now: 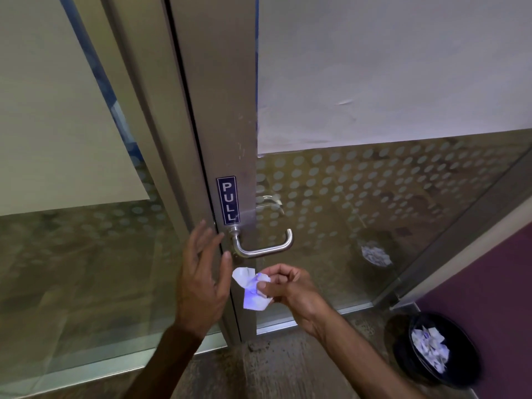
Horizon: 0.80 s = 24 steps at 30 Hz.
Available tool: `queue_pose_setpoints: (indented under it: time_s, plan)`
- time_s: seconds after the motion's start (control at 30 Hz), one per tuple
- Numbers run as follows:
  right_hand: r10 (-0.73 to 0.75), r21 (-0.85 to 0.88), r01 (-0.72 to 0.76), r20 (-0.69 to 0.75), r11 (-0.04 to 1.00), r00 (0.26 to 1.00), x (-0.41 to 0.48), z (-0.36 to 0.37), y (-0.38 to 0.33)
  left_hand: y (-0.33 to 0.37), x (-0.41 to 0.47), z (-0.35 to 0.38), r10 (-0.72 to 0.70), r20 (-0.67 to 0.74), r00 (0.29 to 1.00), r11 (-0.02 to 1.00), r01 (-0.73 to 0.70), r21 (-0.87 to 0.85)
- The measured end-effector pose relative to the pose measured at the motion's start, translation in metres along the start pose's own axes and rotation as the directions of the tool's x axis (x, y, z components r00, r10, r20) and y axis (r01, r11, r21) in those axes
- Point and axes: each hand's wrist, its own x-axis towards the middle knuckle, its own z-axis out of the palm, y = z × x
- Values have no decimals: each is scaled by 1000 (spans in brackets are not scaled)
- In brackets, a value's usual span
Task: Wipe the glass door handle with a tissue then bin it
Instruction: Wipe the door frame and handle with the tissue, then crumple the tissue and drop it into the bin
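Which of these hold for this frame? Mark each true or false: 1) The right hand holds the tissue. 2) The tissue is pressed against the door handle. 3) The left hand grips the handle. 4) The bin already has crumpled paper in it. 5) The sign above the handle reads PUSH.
1) The right hand holds the tissue: true.
2) False: the tissue hangs just below the door handle, not touching it.
3) False: the left hand is open beside the handle.
4) The bin has crumpled paper in it: true.
5) False: the sign reads PULL.
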Motion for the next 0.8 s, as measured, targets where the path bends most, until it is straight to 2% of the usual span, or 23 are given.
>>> queue_pose_setpoints:
  time_s: [0.07,0.13,0.2,0.23,0.27,0.43,0.5,0.6,0.7,0.8]
  plan:
    - [-33,-59,35,32,998,999,-7,-9,-7,7,-16,-1,-215,202,955,962,244,-126]
    - [-46,-128,52,46,990,998,-14,-18,-14,12,-25,2,-393,434,810,833,514,-206]
    - [-60,-195,68,46,978,997,-19,-26,-20,16,-26,7,-473,605,640,647,719,-254]
    - [-75,-227,83,45,970,996,-22,-29,-22,18,-25,9,-483,655,581,571,776,-268]
    - [-95,-256,102,41,961,995,-24,-32,-24,20,-24,11,-483,679,553,529,802,-278]
    - [-231,-458,186,-44,870,972,-28,-43,-26,35,-28,21,-516,632,579,528,795,-297]
    - [-321,-589,191,-124,786,939,-28,-48,-22,43,-32,29,-548,600,583,503,803,-321]
    - [-489,-774,174,-194,608,850,-33,-54,-19,62,-40,40,-556,565,609,507,788,-350]
    - [-633,-838,258,-127,480,764,-38,-57,-17,79,-46,53,-574,538,618,479,786,-391]
    - [-685,-813,400,2,423,728,-48,-61,-17,93,-45,64,-583,556,592,404,805,-433]
